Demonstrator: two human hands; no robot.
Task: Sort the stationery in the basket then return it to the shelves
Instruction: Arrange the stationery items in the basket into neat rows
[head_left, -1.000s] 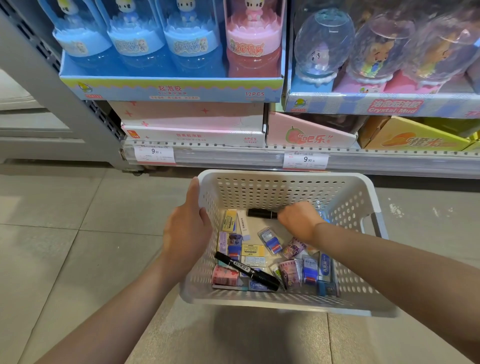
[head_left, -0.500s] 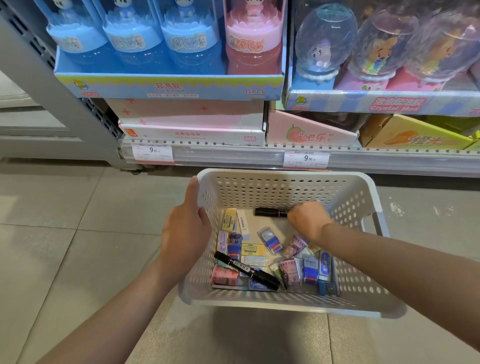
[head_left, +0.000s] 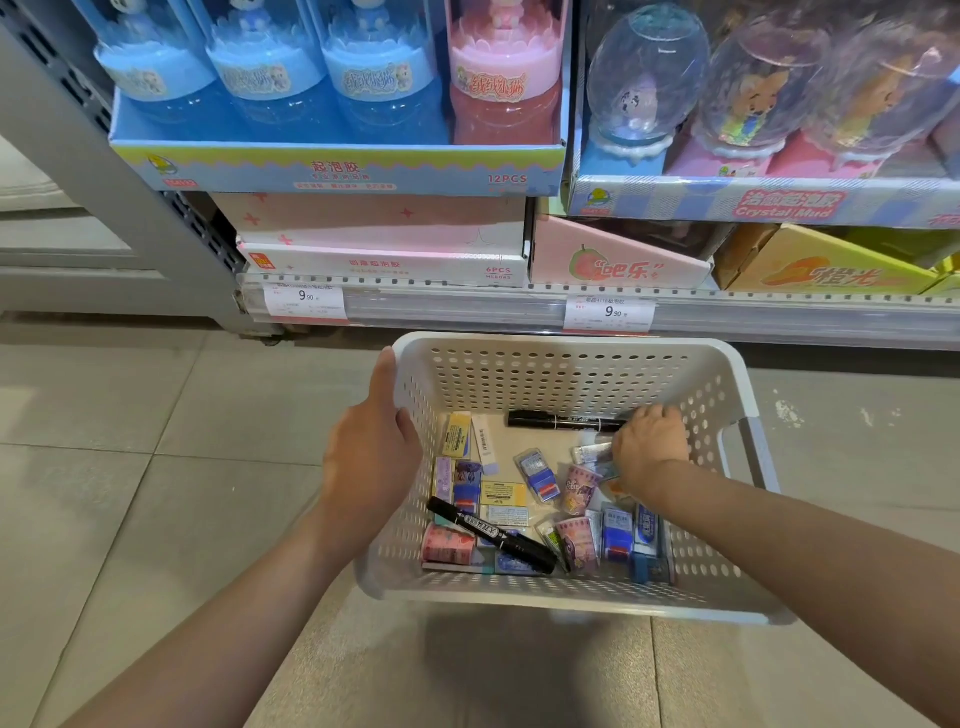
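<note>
While my left hand (head_left: 371, 462) grips the left rim of the white perforated plastic basket (head_left: 571, 364), thumb along the outer wall and fingers curled over the edge, my right hand (head_left: 649, 449) is down inside it at the far right, knuckles up; I cannot tell whether its fingers have closed on anything. Across the basket's floor lies loose stationery: a black marker (head_left: 563, 420) along the far wall, its long axis running left to right with one end at my right hand, and a second black marker (head_left: 491, 535) lying diagonally from near left toward the near middle. Around them sit small glossy wrapped erasers (head_left: 537, 475) in blue, pink and yellow, mostly rectangular blocks. Behind the basket, a shelf (head_left: 467, 306) carries boxed toys and price tags above the grey tiled floor (head_left: 130, 467).
</note>
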